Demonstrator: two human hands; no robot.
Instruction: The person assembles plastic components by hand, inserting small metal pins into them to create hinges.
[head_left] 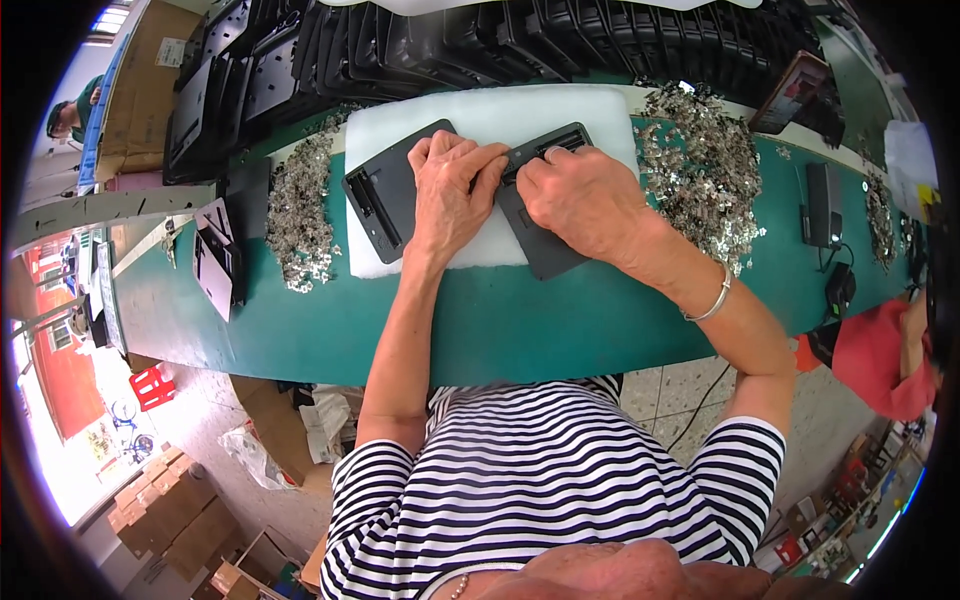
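Dark slotted panel (pixel 545 248), apparently mid-work, amount done unclear.
Matte, it lies askew on white foam (pixel 490 108) over the green surface (pixel 560 320). The left hand (pixel 453 190) bunches at its edge, the right hand (pixel 582 197) curls over its slot; whether either grip pinches anything is hidden. A second panel (pixel 393 190) and loose metal pieces (pixel 700 165) flank it.
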